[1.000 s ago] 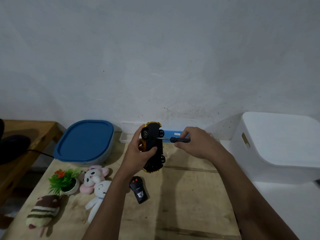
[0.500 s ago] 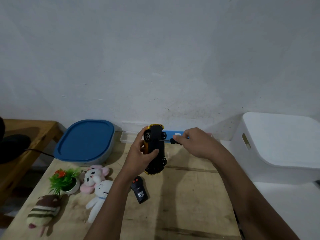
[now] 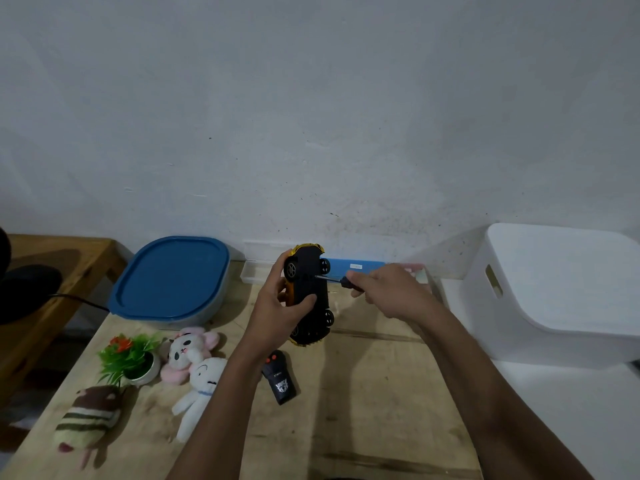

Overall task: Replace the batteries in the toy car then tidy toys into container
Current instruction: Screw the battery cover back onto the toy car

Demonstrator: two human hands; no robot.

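Wooden table (image 3: pixel 363 393): left hand (image 3: pixel 277 308) grips upturned toy car (image 3: pixel 310 299); right hand (image 3: pixel 388 292) pinches screwdriver (image 3: pixel 341 280), tip on underside

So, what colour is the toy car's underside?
Black; the toy car shows gold trim at its edges, head view.

Single head-worn camera, wide-angle. Looks forward and down across wooden table (image 3: pixel 381 393) toward grey wall (image 3: pixel 311 116); wall fills upper half of frame. Close range: both forearms enter from bottom, left hand (image 3: pixel 277 306) gripping toy car (image 3: pixel 313 289), right hand (image 3: pixel 391 292) holding screwdriver (image 3: pixel 348 281), just below frame centre, above table's far edge. Table's left edge runs diagonally to bottom-left (table cut off by frame bottom). White bin (image 3: pixel 554 289) beyond right edge.
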